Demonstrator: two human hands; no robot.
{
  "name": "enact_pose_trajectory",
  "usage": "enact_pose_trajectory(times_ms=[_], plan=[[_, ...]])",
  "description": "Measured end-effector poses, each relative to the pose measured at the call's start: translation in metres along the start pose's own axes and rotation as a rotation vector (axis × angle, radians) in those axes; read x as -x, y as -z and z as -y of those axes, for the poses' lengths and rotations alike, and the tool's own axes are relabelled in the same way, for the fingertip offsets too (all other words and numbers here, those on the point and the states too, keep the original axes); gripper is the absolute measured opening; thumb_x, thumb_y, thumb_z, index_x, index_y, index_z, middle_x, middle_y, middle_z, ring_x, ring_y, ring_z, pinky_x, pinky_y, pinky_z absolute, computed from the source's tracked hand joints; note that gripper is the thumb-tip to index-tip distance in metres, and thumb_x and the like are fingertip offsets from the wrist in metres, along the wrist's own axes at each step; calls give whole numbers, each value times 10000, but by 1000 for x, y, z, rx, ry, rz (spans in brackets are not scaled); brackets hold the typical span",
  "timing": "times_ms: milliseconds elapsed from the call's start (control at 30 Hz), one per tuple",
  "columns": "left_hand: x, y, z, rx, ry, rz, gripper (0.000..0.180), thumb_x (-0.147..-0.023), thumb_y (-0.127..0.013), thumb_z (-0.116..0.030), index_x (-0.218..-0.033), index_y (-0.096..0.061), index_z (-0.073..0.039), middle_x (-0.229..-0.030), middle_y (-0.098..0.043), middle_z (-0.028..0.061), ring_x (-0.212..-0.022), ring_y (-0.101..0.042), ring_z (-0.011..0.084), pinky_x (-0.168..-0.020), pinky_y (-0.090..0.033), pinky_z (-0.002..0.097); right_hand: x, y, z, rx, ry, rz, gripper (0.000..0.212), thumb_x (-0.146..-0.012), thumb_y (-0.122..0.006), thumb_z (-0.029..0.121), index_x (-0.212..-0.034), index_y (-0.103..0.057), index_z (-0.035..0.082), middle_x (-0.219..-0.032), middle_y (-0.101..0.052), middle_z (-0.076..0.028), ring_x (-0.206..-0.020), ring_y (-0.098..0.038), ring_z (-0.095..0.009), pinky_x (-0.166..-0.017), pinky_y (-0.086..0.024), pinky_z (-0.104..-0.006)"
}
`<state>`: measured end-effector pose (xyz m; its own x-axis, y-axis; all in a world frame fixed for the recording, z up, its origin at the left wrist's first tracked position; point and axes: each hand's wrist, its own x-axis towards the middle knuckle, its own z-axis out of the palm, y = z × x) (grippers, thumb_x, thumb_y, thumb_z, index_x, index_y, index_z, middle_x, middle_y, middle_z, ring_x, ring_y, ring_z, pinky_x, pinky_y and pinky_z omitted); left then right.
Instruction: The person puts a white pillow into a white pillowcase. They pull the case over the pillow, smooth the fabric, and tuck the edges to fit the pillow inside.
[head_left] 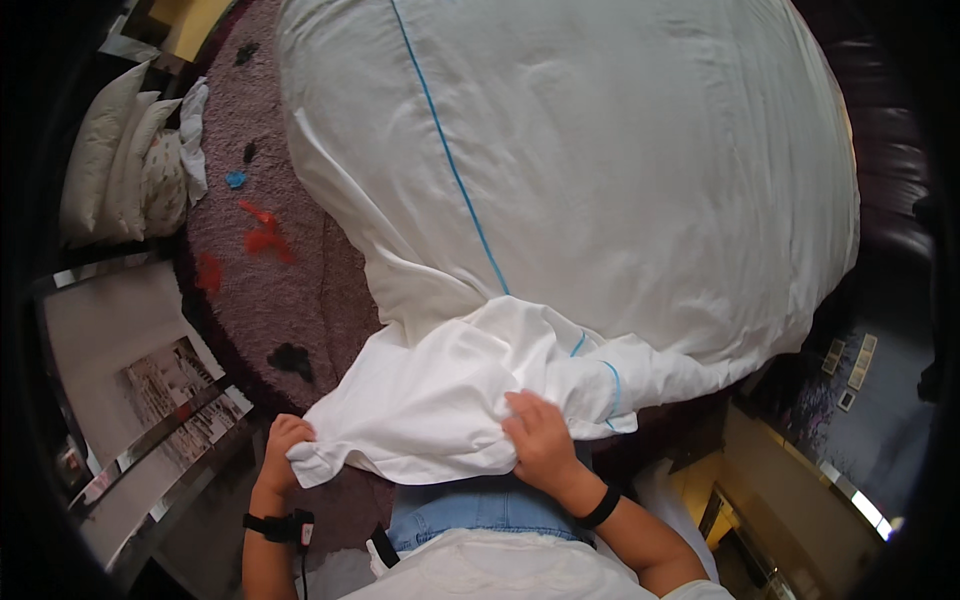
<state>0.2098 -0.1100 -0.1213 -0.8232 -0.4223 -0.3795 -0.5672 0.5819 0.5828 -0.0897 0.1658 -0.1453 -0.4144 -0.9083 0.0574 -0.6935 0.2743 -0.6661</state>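
A white bed sheet [650, 200] with a thin blue stripe is spread over a large bed. Its near end is gathered up in folds toward my body. At the lower left, my left hand [284, 452] has its fingers closed around a corner of the sheet. My right hand [543, 445] pinches the near edge farther right, close to the middle of the view. Between the two hands the cloth hangs loosely in creases. Both fingertips and thumbs are partly hidden by the fabric.
A purplish shaggy rug [265, 130] with red, black and blue patches lies left of the bed. Several pillows [125, 165] stand stacked at the far left. A light cabinet [120, 320] with a picture panel is at the left. A dark leather surface [890, 150] borders the bed's right side.
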Motion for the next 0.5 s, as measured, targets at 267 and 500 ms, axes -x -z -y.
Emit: enact_pose_trajectory(times_ms=[267,500], plan=[[34,-108,51,-409,-169,417,36,-769,-629,-188,-804,-634,-179,-812,-668,-12,-871,-631,197,-885,-409,412,114,-38,-59,-391,-262,842,376,-807,-684,292,-1116,-595,98,-1043,-671,-138,-951,-645,-361,-788,-515,-459],[50,-185,48,-667,-46,448,59,-780,-625,-165,-819,-665,-187,-802,-620,-4,-906,-592,201,-870,-381,426,127,-37,-162,-56,-352,388,369,-823,-702,223,-1142,-618,56,-1126,-662,-169,-987,-637,-365,-827,-512,-445]])
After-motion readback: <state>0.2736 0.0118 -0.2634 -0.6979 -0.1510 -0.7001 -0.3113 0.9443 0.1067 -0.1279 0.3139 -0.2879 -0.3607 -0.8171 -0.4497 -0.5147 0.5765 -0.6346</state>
